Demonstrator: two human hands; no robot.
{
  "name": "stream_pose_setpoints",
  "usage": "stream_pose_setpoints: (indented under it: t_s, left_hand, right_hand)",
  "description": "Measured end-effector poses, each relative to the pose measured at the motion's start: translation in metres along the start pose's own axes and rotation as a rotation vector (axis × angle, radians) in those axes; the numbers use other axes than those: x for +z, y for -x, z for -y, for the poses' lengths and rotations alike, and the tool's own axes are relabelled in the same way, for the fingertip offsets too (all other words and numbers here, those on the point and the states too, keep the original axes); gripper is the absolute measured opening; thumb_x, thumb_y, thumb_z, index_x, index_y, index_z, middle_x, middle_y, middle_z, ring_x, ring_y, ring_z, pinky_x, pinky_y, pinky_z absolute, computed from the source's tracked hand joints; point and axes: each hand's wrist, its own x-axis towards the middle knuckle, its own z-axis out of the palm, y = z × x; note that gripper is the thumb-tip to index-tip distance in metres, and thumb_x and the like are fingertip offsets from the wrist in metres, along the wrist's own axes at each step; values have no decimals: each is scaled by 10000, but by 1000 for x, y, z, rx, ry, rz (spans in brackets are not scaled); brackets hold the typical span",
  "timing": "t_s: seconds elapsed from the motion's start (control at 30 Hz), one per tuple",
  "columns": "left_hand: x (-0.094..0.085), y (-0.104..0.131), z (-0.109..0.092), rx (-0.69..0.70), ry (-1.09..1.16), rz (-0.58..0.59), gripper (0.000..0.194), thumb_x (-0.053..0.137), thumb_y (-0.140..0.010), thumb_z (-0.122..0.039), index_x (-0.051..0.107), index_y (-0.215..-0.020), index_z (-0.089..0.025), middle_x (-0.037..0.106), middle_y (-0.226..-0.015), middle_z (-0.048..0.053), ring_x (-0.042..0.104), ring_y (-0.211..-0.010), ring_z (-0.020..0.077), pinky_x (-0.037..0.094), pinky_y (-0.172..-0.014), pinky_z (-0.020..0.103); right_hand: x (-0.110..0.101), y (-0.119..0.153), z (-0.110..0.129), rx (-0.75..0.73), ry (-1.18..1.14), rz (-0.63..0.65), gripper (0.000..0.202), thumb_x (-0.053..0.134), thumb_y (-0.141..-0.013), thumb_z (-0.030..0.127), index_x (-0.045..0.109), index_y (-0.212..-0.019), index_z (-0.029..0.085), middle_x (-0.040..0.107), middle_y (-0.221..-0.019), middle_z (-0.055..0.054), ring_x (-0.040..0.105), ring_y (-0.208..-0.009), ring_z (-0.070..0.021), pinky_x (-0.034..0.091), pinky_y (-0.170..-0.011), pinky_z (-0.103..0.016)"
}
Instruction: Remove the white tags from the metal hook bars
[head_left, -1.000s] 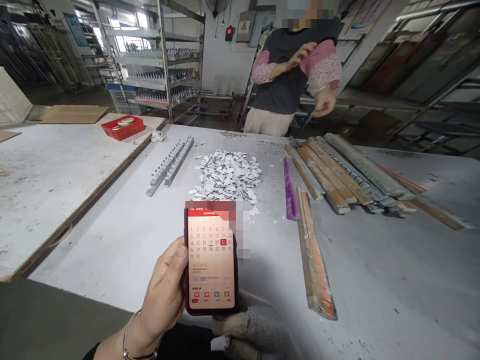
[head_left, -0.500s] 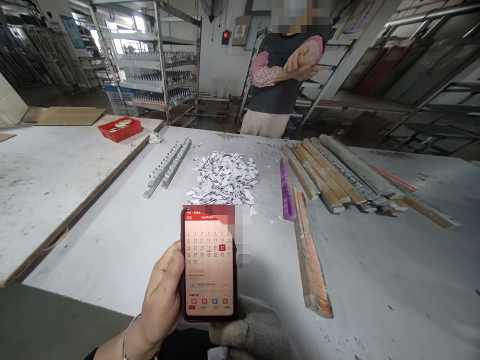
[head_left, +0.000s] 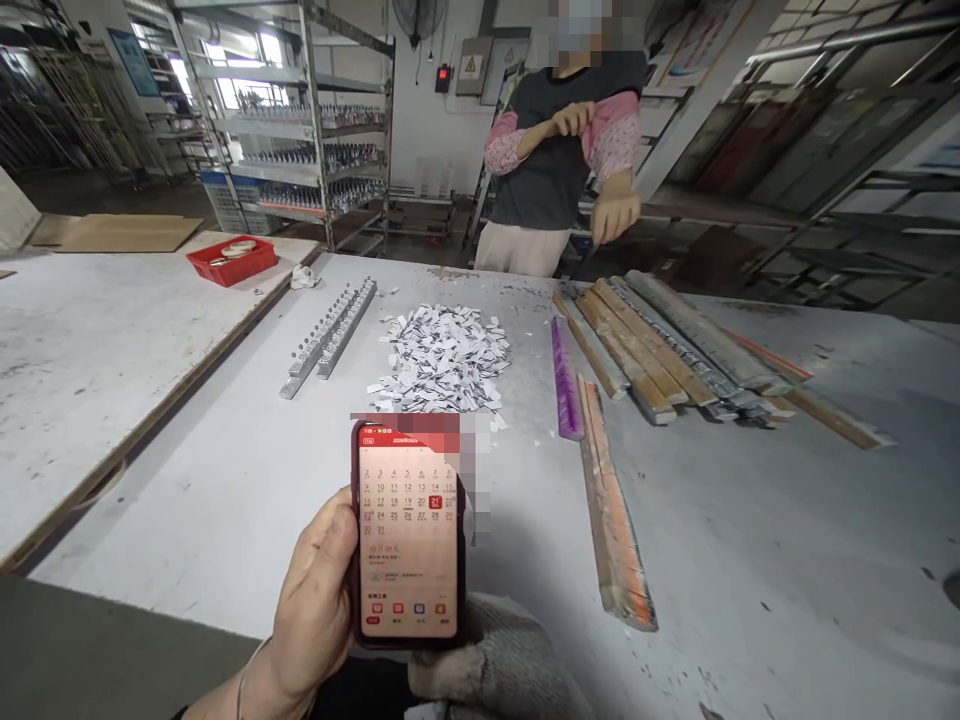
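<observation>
A smartphone (head_left: 409, 575) with a calendar on its lit screen stands upright before me, in a dark red case. My left hand (head_left: 319, 595), bare and with a bracelet at the wrist, is closed round its left side. Below the phone's lower right corner is my right hand (head_left: 510, 660) in a grey knitted glove, its fingers curled. A bit of something white (head_left: 424, 711) shows under the glove's thumb at the frame's bottom; most of it is hidden. Just beyond the phone lies a heap of small white slips (head_left: 450, 355) on the white table (head_left: 247, 520).
Two metal bars with small pegs (head_left: 330, 335) lie left of the heap. To the right are a purple bar (head_left: 566, 385), an orange-edged bar (head_left: 615, 510) and several stacked wooden bars (head_left: 645, 345). A red tray (head_left: 232, 262) sits back left. A person (head_left: 559, 160) stands across the table.
The person opposite has unfolded their arms and lowered one hand. My view has shifted slightly, and the phone stays in my left hand.
</observation>
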Motion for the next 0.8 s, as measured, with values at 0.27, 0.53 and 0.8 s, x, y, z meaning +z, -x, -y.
stream_pose_setpoints:
  t_s: [0.27, 0.53, 0.8]
  left_hand:
    - [8, 3, -3, -25, 31, -71, 515, 844, -778, -636, 759, -1017, -189, 781, -997, 44, 763, -926, 223, 661, -790, 253]
    - [5, 2, -3, -44, 10, -61, 535, 829, -791, -644, 745, -1049, -184, 780, -1021, 61, 759, -936, 224, 654, -807, 268]
    - [2, -2, 0, -28, 55, -12, 477, 825, -823, -586, 741, -1061, -182, 779, -1001, 58, 759, -904, 193, 646, -741, 213]
  right_hand:
    - [1, -12, 10, -99, -124, 33, 248, 726, -902, 39, 783, -1064, 218, 691, -1161, -57, 685, -1042, -188, 568, -944, -299]
    - [3, -14, 11, -51, -171, 16, 200, 737, -886, 39, 745, -996, 207, 655, -1088, -53, 665, -955, -165, 557, -843, -256]
    - [5, -12, 17, 193, -224, -10, 141, 755, -926, 300, 712, -848, 191, 609, -945, -47, 599, -810, -132, 553, -787, -220]
